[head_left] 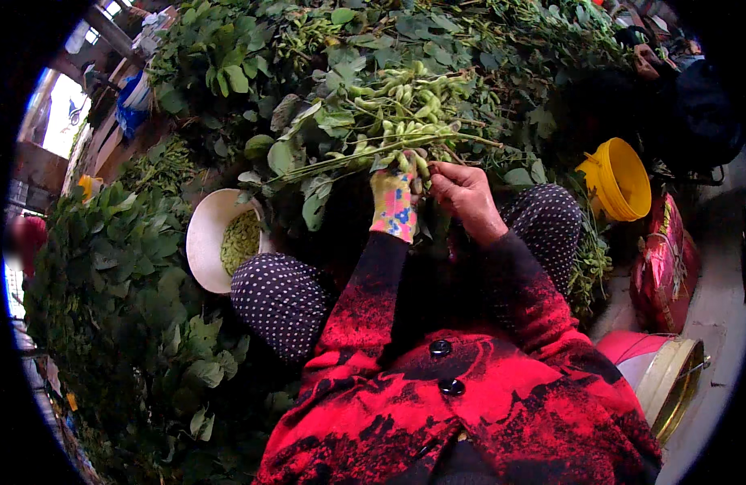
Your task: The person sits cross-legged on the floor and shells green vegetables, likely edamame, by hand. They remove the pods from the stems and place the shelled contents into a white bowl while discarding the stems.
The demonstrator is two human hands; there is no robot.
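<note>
My left hand [394, 203], in a floral-patterned knit glove, grips soybean stalks [342, 159] hung with plump green pods [403, 130]. The stalks reach out to both sides of the glove. Bare and close beside it, my right hand [468, 197] has thumb and forefinger pinched together at the pods along the glove's right side. Its fingertips partly hide what they pinch. By my left knee, a white bucket [210, 242] tilts towards me and holds loose shelled green soybeans [239, 242].
Leafy soybean plants [118, 291] are heaped on the left and ahead. To the right stand a yellow bucket [615, 179], a red tied bundle [664, 273] and a tipped pail [658, 370]. Another person's dark sleeve [706, 109] shows at upper right.
</note>
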